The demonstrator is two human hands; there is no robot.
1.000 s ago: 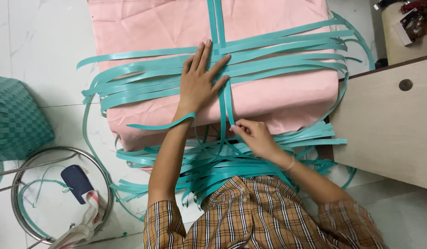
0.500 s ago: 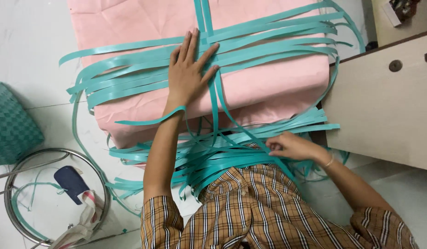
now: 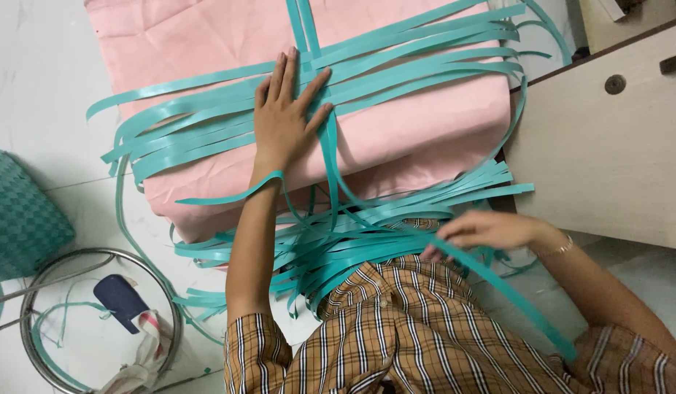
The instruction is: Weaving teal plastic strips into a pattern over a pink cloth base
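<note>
Hands: two, left hand (image 3: 287, 117), right hand (image 3: 484, 230)
Pink cushion (image 3: 206, 44): one
Teal strips (image 3: 396, 80): too many to be counted
Metal ring stand (image 3: 97, 255): one
Woven teal basket (image 3: 20, 215): one

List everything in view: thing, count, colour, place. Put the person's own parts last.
plastic strips: many, teal, across the cushion and down to the lap
cushion: one, pink, top centre
woven mat: one, teal, left edge
metal ring stool: one, silver, bottom left
cabinet: one, beige, right
bracelet: one, gold, right wrist
shirt: one, brown plaid, bottom
left hand: flat on the crossed strips
right hand: pinching one strip
</note>
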